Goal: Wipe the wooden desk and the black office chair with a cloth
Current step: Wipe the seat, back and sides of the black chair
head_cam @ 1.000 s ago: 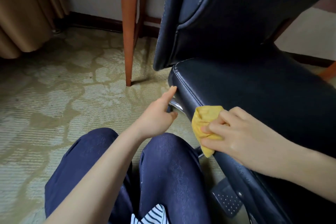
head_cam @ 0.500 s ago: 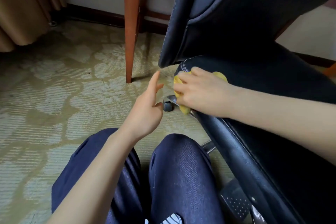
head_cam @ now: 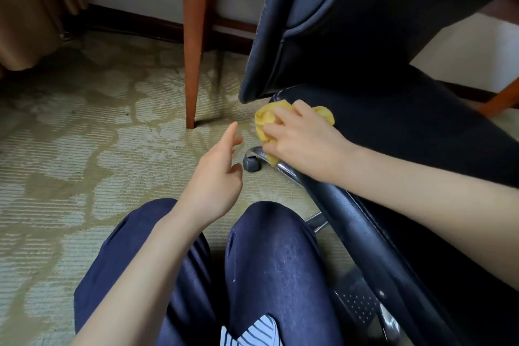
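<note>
Cloth first: where was it?

— The yellow cloth was bunched up on the corner of the seat of the black office chair, just below the lower edge of the backrest. Part of it hung over the seat's edge toward the chrome base arm.

Which hand had it?

— The right hand. Its fingers were curled over the wad and pressed it against the leather, so only the cloth's ends showed on either side of the knuckles.

And the other one?

— The left hand held nothing. It hovered over the patterned carpet with fingers loose and the forefinger stretched forward, near the chair's grey caster but touching neither it nor the chair.

Was the desk in sight?

— Only a wooden desk leg, upright on the carpet to the left of the backrest, well apart from both hands. Another leg slanted in at the far right.

Anything else?

— The person's knees in dark blue trousers sat low in the view beside the seat's front edge, and a tan curtain hung in the far left corner.
</note>
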Motion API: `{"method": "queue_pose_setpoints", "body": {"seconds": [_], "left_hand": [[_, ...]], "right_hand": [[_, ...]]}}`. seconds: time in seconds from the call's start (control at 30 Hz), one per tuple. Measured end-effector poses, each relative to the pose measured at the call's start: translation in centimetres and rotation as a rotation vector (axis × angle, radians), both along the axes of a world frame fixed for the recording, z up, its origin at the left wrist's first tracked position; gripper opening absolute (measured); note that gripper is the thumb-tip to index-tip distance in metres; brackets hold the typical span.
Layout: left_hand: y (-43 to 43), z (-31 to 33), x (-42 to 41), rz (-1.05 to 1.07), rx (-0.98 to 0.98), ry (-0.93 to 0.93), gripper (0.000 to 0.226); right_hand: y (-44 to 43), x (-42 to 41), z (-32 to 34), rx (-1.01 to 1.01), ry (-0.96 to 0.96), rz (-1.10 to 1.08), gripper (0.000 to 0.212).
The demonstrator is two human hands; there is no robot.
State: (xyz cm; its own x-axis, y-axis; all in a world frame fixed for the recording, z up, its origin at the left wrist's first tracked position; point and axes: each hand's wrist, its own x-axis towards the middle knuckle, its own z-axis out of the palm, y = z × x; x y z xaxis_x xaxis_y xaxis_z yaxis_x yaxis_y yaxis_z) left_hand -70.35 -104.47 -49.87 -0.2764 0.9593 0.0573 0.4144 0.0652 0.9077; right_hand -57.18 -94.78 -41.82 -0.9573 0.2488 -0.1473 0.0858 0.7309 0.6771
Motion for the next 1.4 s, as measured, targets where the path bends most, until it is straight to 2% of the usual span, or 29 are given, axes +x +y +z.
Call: {"method": "queue_pose_setpoints", "body": {"seconds": [0.1,0.2,0.23,0.37,0.43,0.47,0.63,0.77,0.97,1.17,1.4], "left_hand": [[0.0,0.6,1.2,-0.017,0.017,0.014,0.069],[0.1,1.3,2.7,-0.051,0.033,0.076,0.065],[0.0,1.5,3.2,-0.08,0.038,0.111,0.065],[-0.4,2.2,6.3,-0.27,0.024,0.247,0.075],[-0.5,2.3,7.5,-0.296,-0.019,0.359,0.079],[-0.6,2.3,7.9,-0.293,-0.041,0.406,0.081],[-0.7,2.8,8.2,-0.282,-0.093,0.504,0.082],[-0.8,3.0,8.2,-0.334,-0.141,0.532,0.088],[-0.5,3.3,7.9,-0.349,-0.162,0.549,0.089],[0.8,3.5,7.5,-0.312,-0.162,0.745,0.086],[4.2,4.4,5.7,-0.296,-0.249,0.72,0.083]], "right_hand": [[-2.1,3.9,0.0,0.031,-0.005,0.021,0.028],[-4.6,8.2,-0.2,0.019,-0.024,0.015,0.063],[-5.4,9.6,-0.2,0.0,-0.028,0.025,0.066],[-8.6,13.8,0.2,-0.127,-0.142,0.06,0.04],[-9.7,15.1,0.4,-0.228,-0.184,-0.092,0.011],[-10.3,15.8,0.6,-0.243,-0.141,-0.168,0.009],[-11.5,19.2,1.6,-0.315,-0.324,0.169,0.01],[-10.0,18.6,1.8,-0.327,-0.268,0.209,0.014],[-5.7,14.3,2.5,-0.32,-0.068,0.193,0.026],[-1.2,9.6,3.1,-0.339,0.121,0.03,0.029],[-1.8,10.0,1.3,-0.387,0.318,-0.126,0.024]]}}
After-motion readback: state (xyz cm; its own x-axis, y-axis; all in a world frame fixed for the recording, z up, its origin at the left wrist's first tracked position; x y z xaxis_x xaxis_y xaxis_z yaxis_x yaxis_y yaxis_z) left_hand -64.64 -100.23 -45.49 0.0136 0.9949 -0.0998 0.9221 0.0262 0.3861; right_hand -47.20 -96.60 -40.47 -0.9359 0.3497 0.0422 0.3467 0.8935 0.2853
